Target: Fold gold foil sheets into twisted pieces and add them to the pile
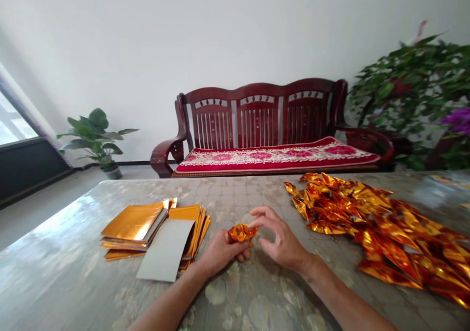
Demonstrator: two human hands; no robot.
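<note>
A folded gold foil paper piece (242, 232) is held above the table in the middle of the head view. My left hand (223, 250) is closed around its left side, thumb in front. My right hand (276, 235) is at its right end, with the index finger touching the foil and the thumb held apart. To the left lie stacks of flat gold foil sheets (134, 221), and one sheet with its grey back up (167, 252) rests on them. A pile of folded foil pieces (345, 203) spreads over the right side.
The table (220, 194) has a patterned, shiny cover. Beyond it stands a dark red wooden bench (257, 93) with a red floral cushion (275, 155). A potted plant (97, 135) is at the left, and leafy plants (414, 86) are at the right. A blurred clear plastic item (442, 191) sits at the table's right edge.
</note>
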